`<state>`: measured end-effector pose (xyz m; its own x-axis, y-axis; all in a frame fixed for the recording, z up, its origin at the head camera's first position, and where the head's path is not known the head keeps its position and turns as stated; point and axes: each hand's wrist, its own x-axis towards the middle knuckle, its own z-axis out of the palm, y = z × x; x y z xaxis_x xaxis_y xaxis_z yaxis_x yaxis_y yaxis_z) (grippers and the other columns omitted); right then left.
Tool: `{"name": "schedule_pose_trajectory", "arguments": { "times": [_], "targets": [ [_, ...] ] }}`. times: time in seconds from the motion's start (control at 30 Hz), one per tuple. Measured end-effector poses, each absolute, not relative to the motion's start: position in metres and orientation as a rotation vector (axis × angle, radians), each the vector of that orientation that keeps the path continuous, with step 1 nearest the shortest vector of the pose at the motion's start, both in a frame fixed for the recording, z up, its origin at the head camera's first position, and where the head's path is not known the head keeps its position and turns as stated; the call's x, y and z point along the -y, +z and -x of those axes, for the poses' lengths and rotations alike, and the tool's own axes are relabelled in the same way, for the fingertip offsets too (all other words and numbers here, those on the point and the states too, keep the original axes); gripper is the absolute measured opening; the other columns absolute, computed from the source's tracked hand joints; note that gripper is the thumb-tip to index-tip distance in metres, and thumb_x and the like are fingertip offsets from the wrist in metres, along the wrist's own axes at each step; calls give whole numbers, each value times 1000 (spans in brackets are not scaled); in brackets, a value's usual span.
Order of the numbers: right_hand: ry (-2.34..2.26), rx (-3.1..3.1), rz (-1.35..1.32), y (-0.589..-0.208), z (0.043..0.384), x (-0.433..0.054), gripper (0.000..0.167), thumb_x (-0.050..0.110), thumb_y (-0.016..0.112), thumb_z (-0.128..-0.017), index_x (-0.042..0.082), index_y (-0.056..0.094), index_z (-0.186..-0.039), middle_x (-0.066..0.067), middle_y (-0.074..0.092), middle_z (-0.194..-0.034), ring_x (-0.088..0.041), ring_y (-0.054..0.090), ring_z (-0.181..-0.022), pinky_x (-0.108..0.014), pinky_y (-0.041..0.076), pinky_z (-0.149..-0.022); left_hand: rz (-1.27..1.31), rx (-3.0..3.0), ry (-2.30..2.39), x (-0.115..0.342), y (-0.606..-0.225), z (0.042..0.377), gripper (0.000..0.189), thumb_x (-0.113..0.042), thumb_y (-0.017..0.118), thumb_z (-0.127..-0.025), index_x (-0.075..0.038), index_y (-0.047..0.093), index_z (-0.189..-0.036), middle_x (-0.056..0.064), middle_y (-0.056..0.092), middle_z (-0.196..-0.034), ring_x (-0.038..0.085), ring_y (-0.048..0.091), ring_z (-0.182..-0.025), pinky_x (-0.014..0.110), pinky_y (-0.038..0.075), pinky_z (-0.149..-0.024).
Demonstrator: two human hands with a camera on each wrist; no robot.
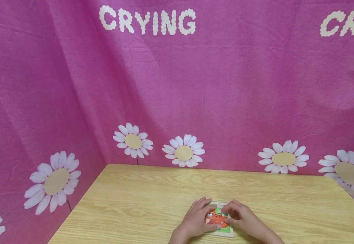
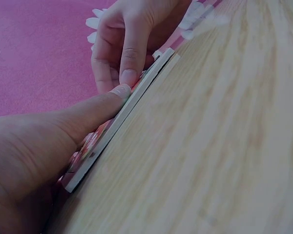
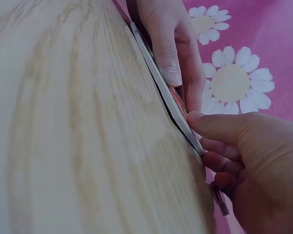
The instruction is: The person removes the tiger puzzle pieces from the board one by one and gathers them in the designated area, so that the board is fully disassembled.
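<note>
A small flat picture puzzle (image 1: pixel 217 217) in a pale wooden frame (image 1: pixel 231 231) lies on the table near the front edge. Its picture is an orange striped tiger on green. My left hand (image 1: pixel 197 218) spreads over its left side, fingers at the far edge and thumb on the near part of the picture. From the right, my right hand (image 1: pixel 245 220) touches the picture with thumb and bent index finger. In the right wrist view its thumb (image 3: pixel 219 126) meets the picture surface. I cannot tell whether these fingers pinch a piece.
The light wood-grain table (image 1: pixel 128 206) runs back to a pink cloth (image 1: pixel 219 91) hanging behind and at the left. White daisies (image 1: pixel 183 152) and pale letters (image 1: pixel 147 21) are printed on it. In the right wrist view a small dark object (image 3: pixel 219 199) shows below the right fingers.
</note>
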<state>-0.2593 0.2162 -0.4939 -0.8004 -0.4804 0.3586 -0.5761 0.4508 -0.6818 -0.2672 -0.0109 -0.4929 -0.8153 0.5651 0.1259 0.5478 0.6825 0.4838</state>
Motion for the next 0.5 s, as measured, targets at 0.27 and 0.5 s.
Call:
{"name": "schedule_pose_trajectory", "arguments": {
  "times": [0.27,0.5],
  "targets": [
    [1242,2677,-967,-485,259,-211,18,11,69,-89,3,67,-105,-3,57,-91,4,44,-76,-16,41,-59,-951,-2872,802,10,-493,266,63,-55,68,-86,-24,55,-139,-2,45,-152,24,34,-147,47,29,-122],
    [1264,2685,-1062,-481,262,-210,13,6,64,-91,2,63,-103,-5,53,-91,6,43,-78,-16,41,-61,-947,-2871,816,9,-494,267,62,-54,67,-86,-24,55,-138,-2,45,-152,23,34,-147,47,28,-122]
  ]
}}
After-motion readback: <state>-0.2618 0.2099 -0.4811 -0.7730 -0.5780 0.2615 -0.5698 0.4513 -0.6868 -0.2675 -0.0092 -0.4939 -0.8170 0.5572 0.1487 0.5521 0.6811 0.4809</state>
